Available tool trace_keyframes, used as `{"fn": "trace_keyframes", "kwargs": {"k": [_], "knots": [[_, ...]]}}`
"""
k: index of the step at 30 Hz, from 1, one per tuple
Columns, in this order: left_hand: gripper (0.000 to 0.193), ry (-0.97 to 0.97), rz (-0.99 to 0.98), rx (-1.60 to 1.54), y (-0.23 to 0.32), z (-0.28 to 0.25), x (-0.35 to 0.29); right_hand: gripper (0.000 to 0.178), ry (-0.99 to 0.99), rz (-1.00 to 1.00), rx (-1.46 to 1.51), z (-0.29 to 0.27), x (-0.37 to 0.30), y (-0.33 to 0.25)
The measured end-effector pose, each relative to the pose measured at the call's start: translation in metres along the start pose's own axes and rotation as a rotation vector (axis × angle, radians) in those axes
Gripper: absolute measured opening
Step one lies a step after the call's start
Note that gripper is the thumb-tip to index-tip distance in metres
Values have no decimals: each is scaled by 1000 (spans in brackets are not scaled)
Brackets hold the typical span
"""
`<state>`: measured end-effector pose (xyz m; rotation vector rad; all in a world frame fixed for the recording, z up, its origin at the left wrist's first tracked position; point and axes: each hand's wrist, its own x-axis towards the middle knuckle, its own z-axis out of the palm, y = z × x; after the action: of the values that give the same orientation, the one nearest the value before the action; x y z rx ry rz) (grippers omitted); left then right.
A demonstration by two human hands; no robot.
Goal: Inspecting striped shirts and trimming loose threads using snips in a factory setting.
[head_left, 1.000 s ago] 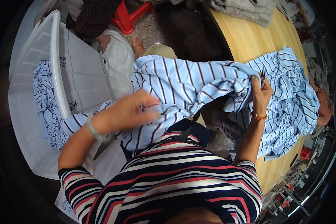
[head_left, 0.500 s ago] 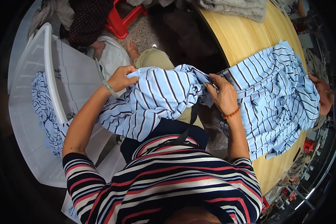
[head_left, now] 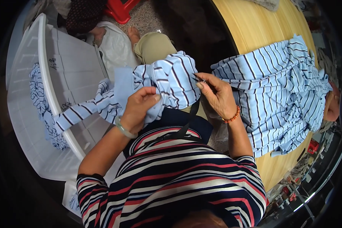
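The left hand pinches the striped garment above the lap; the right hand grips a small dark tool beside its folds, which could nick the cloth if it slips. The striped strip over the white bin might snag and tug

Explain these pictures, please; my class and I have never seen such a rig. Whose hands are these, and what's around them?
There is no robot, just a person's bare hands. A wide fisheye camera on the head looks down, so straight edges bend near the rim. The left hand pinches a blue striped cloth over the lap. The right hand holds a small dark tool beside it, too small to identify. On the right, a striped heap lies on a wooden table; on the left, a white bin holds striped pieces.
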<state>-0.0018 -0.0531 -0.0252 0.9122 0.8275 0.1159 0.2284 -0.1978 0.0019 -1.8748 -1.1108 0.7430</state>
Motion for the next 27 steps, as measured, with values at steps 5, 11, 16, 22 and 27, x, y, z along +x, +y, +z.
{"fn": "trace_keyframes", "kwargs": {"k": [5, 11, 16, 22, 27], "knots": [[33, -88, -209, -550, 3, 13, 0, 29, -36, -33, 51, 4, -7, -5], [39, -77, -88, -713, -7, 17, -6, 31, -51, -60, 1, 7, -2, -12], [24, -129, 300, 212, -12, 12, -25, 31, -14, -96, 79, 23, 12, -15], [20, -233, 63, 374, -12, 20, -13, 40, -103, 53, 180, 43, 27, -9], [31, -78, 134, -78, -14, 28, -5, 41, -12, 15, -49, 59, 31, 1]]}}
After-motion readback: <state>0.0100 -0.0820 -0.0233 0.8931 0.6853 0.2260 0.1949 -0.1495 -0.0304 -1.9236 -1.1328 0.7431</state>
